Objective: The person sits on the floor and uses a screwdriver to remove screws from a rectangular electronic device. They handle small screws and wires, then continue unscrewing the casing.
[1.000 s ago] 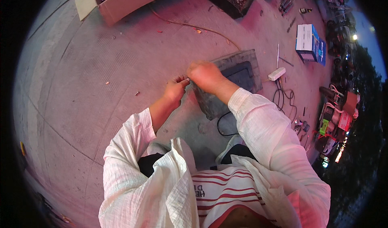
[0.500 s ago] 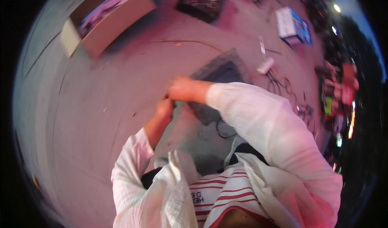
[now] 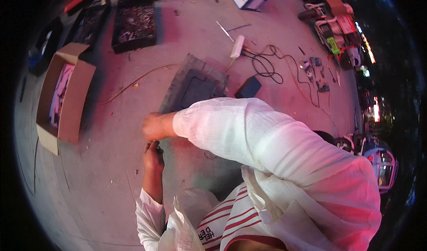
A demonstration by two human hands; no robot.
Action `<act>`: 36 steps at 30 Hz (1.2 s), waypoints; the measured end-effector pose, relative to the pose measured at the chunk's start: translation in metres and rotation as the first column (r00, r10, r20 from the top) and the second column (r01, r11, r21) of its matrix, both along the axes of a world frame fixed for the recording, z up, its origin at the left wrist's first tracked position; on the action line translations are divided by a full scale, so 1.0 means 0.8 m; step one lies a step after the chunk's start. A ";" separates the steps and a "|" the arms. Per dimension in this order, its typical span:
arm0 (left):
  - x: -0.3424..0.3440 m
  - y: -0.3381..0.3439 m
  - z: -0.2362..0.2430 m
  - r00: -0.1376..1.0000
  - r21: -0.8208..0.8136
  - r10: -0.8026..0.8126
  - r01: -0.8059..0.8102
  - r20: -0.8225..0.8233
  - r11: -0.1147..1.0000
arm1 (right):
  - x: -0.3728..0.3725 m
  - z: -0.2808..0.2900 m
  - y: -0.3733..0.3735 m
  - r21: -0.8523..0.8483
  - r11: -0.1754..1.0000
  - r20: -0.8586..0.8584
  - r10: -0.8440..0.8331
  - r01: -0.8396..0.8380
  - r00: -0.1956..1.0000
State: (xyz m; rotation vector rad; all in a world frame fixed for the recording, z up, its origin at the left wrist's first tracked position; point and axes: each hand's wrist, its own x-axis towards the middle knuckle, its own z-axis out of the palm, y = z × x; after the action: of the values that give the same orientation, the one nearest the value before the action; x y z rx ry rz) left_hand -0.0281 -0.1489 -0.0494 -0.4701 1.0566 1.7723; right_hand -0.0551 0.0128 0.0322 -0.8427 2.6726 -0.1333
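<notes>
Meeting toward the left of the scene, the right hand [image 3: 156, 126] sits just beyond the left hand [image 3: 153, 158], the two touching or nearly so. The right hand's fingers are curled inward with its back turned up, and the left hand's thumb and fingertips are bunched together just nearer; whether either pinches something small I cannot tell, as the fingers cover the spot. A flat grey slab [image 3: 195, 85] with a darker middle lies on the floor [image 3: 104, 191], far and right of both hands. The right hand is the nearer one to it, and the right sleeve [image 3: 222, 117] crosses in front of the slab's near part, hiding it. Its long axis seems to run from near left to far right, more far than sideways, so the exposed short end points far and slightly right. A dark block [image 3: 249, 87] lies just right of the slab, a white power strip [image 3: 238, 47] past its far right side, and an open cardboard box [image 3: 73, 106] well apart on the left.
</notes>
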 end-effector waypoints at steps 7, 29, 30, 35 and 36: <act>0.000 -0.013 0.001 0.999 -0.021 -0.023 0.023 -0.031 1.000 | 0.010 -0.009 0.002 -0.013 0.988 -0.083 -0.152 0.152 0.985; -0.002 0.022 0.026 0.984 -0.111 -0.066 0.048 -0.166 0.993 | 0.111 0.018 0.027 -0.340 0.744 -0.037 -0.621 0.575 0.783; -0.007 0.024 0.025 0.981 -0.108 -0.087 0.069 -0.171 0.992 | 0.102 0.019 0.022 -0.336 0.765 -0.080 -0.604 0.549 0.793; -0.012 0.027 0.025 0.974 -0.169 -0.080 0.044 -0.210 0.985 | 0.094 0.024 0.017 -0.255 0.786 -0.108 -0.602 0.563 0.791; -0.007 0.033 0.025 0.971 -0.177 -0.083 0.043 -0.222 0.983 | 0.091 0.024 0.014 -0.269 0.789 -0.113 -0.595 0.552 0.796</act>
State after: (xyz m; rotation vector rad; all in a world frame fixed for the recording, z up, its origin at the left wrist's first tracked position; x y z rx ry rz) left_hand -0.0336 -0.1229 -0.0297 -0.3370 1.3794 1.7154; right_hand 0.0180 0.0237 0.0518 -0.0479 3.0561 -0.5322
